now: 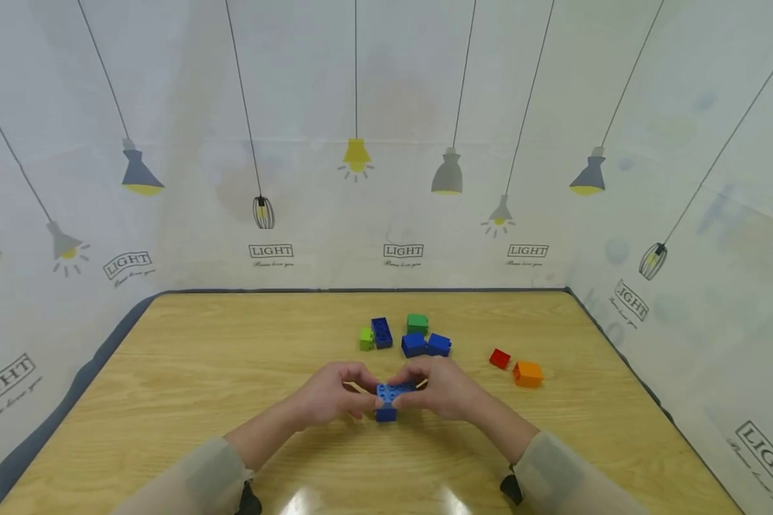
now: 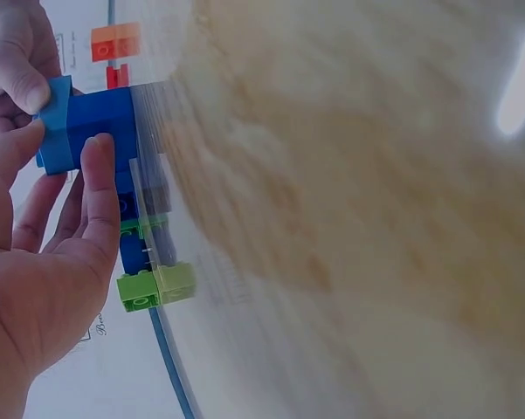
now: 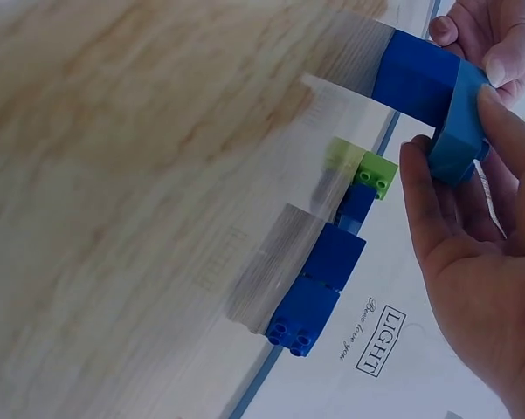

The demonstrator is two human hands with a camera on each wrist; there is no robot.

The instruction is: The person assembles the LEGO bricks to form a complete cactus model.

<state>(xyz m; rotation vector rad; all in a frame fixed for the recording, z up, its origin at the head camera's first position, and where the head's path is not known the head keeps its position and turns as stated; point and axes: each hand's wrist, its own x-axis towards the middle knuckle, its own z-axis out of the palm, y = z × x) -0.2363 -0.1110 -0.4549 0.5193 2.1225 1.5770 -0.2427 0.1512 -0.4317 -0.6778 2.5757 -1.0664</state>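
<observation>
Near the front middle of the table, a lighter blue toy brick (image 1: 393,390) sits on top of a darker blue brick (image 1: 386,415), its studs facing up and its far right part hanging past the lower one. My left hand (image 1: 327,393) holds this pair from the left, thumb at the lighter brick (image 2: 59,131) and a fingertip against the darker brick (image 2: 105,127). From the right, my right hand (image 1: 447,390) pinches the lighter brick (image 3: 459,122) between thumb and fingers. Whether the two bricks are fully pressed together cannot be seen.
Beyond the hands lie a lime green brick (image 1: 366,339), a long dark blue brick (image 1: 381,333), a green brick (image 1: 417,323) and two blue bricks (image 1: 414,345) side by side. To the right are a small red brick (image 1: 499,358) and an orange brick (image 1: 528,374).
</observation>
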